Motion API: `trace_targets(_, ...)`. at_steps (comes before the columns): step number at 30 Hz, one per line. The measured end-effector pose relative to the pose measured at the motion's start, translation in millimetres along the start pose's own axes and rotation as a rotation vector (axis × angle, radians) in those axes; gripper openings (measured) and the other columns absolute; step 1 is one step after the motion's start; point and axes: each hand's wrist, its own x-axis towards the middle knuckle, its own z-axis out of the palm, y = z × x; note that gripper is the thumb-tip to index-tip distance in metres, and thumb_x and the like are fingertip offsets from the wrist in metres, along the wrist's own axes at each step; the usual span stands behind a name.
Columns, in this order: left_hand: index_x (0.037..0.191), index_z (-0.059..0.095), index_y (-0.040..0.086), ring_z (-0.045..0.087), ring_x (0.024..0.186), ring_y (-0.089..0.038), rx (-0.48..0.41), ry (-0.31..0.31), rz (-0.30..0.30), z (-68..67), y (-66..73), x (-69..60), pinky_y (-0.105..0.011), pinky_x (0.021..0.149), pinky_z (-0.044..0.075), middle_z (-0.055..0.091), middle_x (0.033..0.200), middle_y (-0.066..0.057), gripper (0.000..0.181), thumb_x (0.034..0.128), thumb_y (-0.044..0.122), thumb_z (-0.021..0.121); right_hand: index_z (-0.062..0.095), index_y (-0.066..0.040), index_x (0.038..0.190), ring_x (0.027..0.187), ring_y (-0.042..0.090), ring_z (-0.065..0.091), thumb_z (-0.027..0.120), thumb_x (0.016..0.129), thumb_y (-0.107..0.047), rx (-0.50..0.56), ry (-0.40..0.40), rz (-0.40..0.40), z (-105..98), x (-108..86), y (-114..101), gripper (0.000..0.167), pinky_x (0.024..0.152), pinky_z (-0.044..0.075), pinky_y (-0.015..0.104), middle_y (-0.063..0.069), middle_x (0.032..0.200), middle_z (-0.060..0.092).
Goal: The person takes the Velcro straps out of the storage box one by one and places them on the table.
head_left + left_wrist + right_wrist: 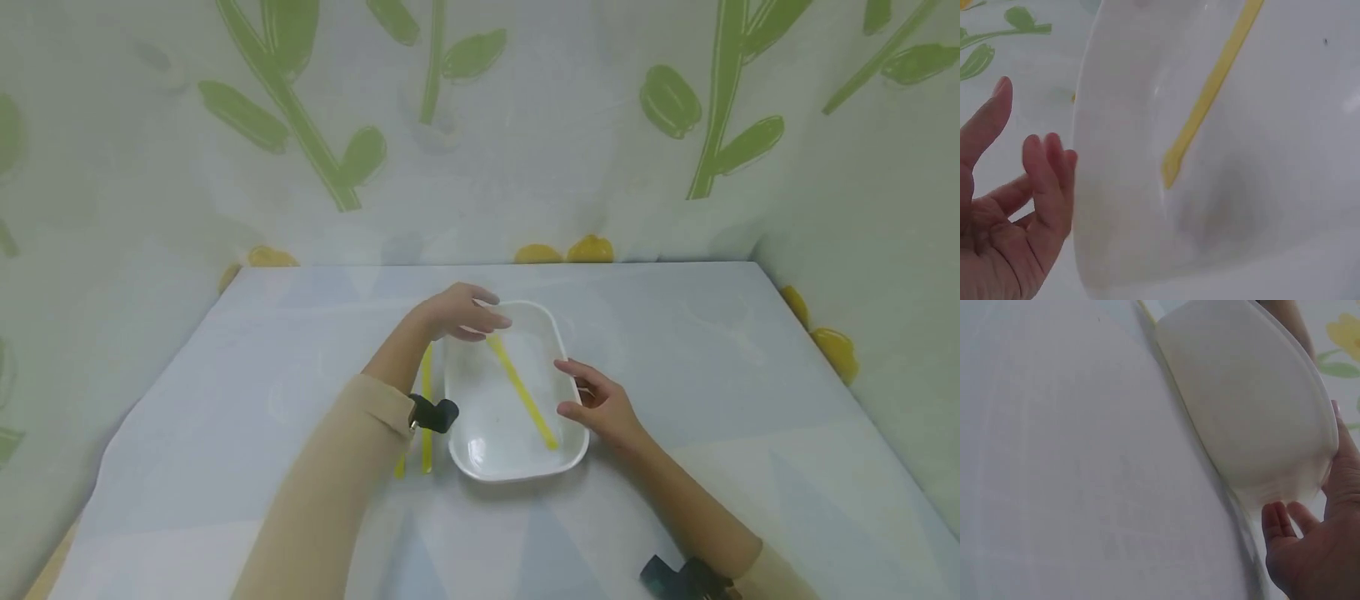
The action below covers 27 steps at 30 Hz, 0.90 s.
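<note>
A white tray [480, 417] with rounded corners and a raised rim lies on the table. Inside it a slim yellow stick [522, 392] runs slantwise; in the left wrist view the end of this yellow stick [1200, 106] is slightly widened and pointed. Over the tray's far left corner hovers my left hand [465, 312], fingers loosely extended and nothing held. My right hand [600, 404] is at the tray's right rim, thumb and forefinger spread apart. In the right wrist view, the right hand's fingers [1279, 522] are close to the tray's outer wall; firm contact cannot be made out.
Two more yellow sticks [427, 408] lie left of the tray, partly behind the left forearm. The table [720, 358] has a pale cloth, and a white curtain with green leaves [525, 167] stands behind it. Each wrist wears a small dark camera [435, 413].
</note>
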Motion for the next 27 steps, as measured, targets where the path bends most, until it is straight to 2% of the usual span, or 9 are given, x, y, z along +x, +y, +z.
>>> trace_targets(4,0.146,0.026,0.001,0.057,0.111,-0.027,-0.045,-0.058,-0.106,18.4,-5.3,6.5,-0.03,0.078,0.056,0.044,0.137,-0.015,0.086,0.0794,0.017,0.077,0.051,-0.001,0.134,0.111,0.025,0.051,0.071,0.081,-0.001,-0.013,0.0,-0.002,-0.9,-2.0,0.8,0.056,0.086,0.046,0.014,0.016,0.144,0.042)
trace_targets(7,0.145,0.025,0.001,0.06,0.105,-0.028,-0.047,-0.078,-0.154,29.5,-9.3,7.3,-0.033,0.073,0.057,0.046,0.13,-0.017,0.088,0.0769,0.015,0.079,0.051,-0.001,0.134,0.11,0.029,0.051,0.071,0.081,-0.002,-0.013,-0.001,0.002,-1.0,-2.9,1.4,0.056,0.086,0.047,0.014,0.016,0.144,0.042)
trace_targets(9,0.137,0.031,0.0,0.064,0.096,-0.028,0.007,-0.073,-0.166,34.4,-12.4,6.7,-0.034,0.068,0.058,0.049,0.119,-0.015,0.082,0.0742,0.015,0.081,0.051,-0.001,0.134,0.111,0.03,0.051,0.071,0.081,-0.001,-0.011,-0.002,-0.005,-0.7,-2.7,2.1,0.056,0.087,0.047,0.014,0.016,0.144,0.042)
trace_targets(12,0.115,0.039,-0.002,0.069,0.076,-0.025,0.133,-0.061,-0.177,39.7,-17.3,6.4,-0.035,0.063,0.058,0.057,0.098,-0.013,0.067,0.0708,0.02,0.084,0.051,0.0,0.133,0.113,0.033,0.051,0.07,0.081,0.001,-0.019,-0.002,-0.023,-0.3,-2.7,2.9,0.056,0.087,0.047,0.015,0.017,0.143,0.043)
trace_targets(16,0.096,0.045,0.001,0.067,0.058,-0.02,0.277,-0.022,-0.193,45.4,-21.6,7.2,-0.03,0.059,0.057,0.063,0.074,-0.012,0.054,0.0699,0.028,0.085,0.051,0.0,0.133,0.114,0.031,0.052,0.07,0.081,0.002,-0.03,0.005,-0.039,-0.1,-3.0,2.9,0.055,0.086,0.047,0.014,0.017,0.143,0.043)
trace_targets(18,0.093,0.047,0.001,0.066,0.058,-0.019,0.303,-0.002,-0.193,48.4,-22.1,8.0,-0.028,0.059,0.057,0.062,0.074,-0.01,0.051,0.0701,0.029,0.084,0.051,0.001,0.132,0.114,0.028,0.052,0.069,0.081,0.003,-0.019,0.006,-0.046,-0.2,-3.1,2.5,0.055,0.086,0.047,0.014,0.017,0.143,0.043)
trace_targets(20,0.096,0.049,0.0,0.066,0.065,-0.019,0.295,0.004,-0.18,51.8,-21.7,8.4,-0.028,0.06,0.057,0.06,0.082,-0.01,0.051,0.0707,0.027,0.084,0.051,0.002,0.132,0.113,0.025,0.053,0.069,0.081,0.004,-0.003,0.004,-0.055,-0.1,-3.1,2.1,0.054,0.087,0.047,0.015,0.017,0.142,0.043)
trace_targets(24,0.115,0.045,-0.006,0.062,0.077,-0.02,0.263,-0.011,-0.132,57.7,-21.3,10.5,-0.027,0.064,0.056,0.053,0.106,-0.013,0.064,0.0721,0.023,0.083,0.051,0.003,0.132,0.11,0.018,0.054,0.068,0.081,0.005,0.012,-0.004,-0.067,0.1,-3.0,1.8,0.054,0.086,0.047,0.015,0.018,0.143,0.042)
trace_targets(27,0.128,0.039,-0.008,0.063,0.078,-0.022,0.309,-0.006,-0.07,61.2,-22.1,13.3,-0.025,0.071,0.054,0.05,0.115,-0.016,0.076,0.0732,0.023,0.082,0.051,0.003,0.132,0.111,0.017,0.054,0.068,0.082,0.003,0.011,-0.007,-0.067,0.1,-2.8,1.5,0.053,0.085,0.047,0.015,0.018,0.143,0.042)
